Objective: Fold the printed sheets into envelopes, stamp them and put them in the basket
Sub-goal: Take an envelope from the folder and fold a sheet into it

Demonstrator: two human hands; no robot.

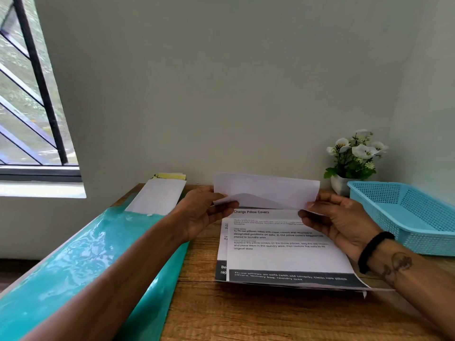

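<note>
A folded white sheet (267,190) is held up above the table, one flap curling open at its lower edge. My left hand (202,212) pinches its left edge and my right hand (339,220) pinches its right edge. Below them a stack of printed sheets (283,257) lies on the wooden table (246,313), the top one headed "Change Pillow Covers". White envelopes (157,198) lie at the back left, with yellow paper (172,176) behind them. A blue mesh basket (416,215) stands at the right. No stamp is in view.
A white pot of white flowers (354,158) stands at the back right by the wall, just behind the basket. A glossy teal sheet (81,262) covers the table's left side. A barred window (29,94) is at the left.
</note>
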